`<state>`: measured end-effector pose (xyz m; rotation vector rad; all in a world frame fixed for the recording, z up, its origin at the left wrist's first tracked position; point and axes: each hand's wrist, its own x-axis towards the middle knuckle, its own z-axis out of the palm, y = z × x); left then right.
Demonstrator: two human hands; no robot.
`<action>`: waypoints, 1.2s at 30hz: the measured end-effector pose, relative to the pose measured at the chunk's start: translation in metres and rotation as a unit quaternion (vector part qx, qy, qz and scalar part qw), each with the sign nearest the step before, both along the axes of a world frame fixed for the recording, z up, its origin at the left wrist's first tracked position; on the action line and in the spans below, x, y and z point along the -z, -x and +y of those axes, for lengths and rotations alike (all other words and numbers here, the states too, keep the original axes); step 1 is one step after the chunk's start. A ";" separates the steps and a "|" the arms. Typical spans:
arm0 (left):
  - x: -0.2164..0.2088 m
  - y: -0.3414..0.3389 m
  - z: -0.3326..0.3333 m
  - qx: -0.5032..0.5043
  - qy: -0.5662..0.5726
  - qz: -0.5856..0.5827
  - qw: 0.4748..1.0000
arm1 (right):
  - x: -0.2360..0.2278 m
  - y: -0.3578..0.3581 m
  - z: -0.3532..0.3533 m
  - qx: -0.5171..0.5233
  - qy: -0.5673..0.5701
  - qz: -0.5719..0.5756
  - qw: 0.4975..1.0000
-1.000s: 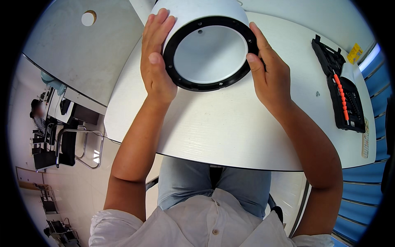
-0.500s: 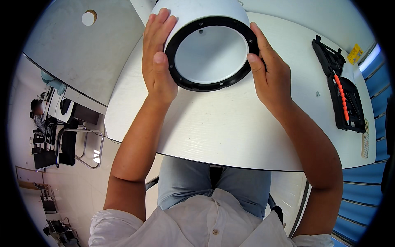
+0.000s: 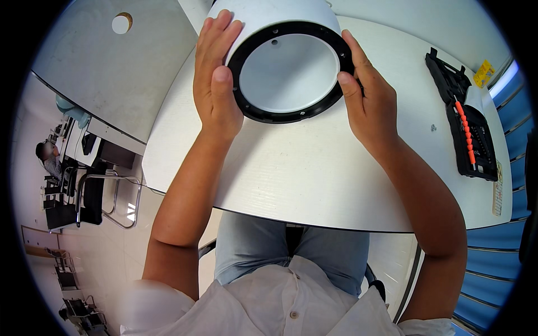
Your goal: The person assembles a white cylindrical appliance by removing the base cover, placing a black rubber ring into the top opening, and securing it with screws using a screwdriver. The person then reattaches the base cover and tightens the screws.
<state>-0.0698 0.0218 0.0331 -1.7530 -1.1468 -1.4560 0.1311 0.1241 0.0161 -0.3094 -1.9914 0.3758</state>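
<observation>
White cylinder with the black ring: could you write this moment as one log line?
left hand: grips white cylinder | right hand: grips black ring | black tool tray: on table, untouched

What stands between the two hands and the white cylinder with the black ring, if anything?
Nothing visible does. The left hand and the right hand both lie directly on the white cylinder, at the sides of its black ring. The black tool tray lies apart on the white table.

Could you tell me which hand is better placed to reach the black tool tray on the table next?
Right. The right hand grips the cylinder's black ring on the side nearer the tool tray; the left hand sits opposite.
</observation>
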 end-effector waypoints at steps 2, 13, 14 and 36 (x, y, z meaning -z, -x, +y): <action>0.000 0.000 0.000 0.002 -0.002 -0.001 1.000 | 0.001 0.001 0.000 -0.003 -0.001 0.009 1.000; 0.000 0.000 -0.002 0.006 0.008 -0.011 1.000 | 0.001 0.001 0.000 0.000 -0.005 0.004 1.000; 0.000 0.000 -0.002 0.006 0.009 -0.011 1.000 | 0.001 0.001 0.001 0.001 -0.007 0.004 1.000; 0.000 0.000 -0.001 -0.010 0.002 0.005 1.000 | 0.001 0.002 0.000 0.008 -0.025 0.003 1.000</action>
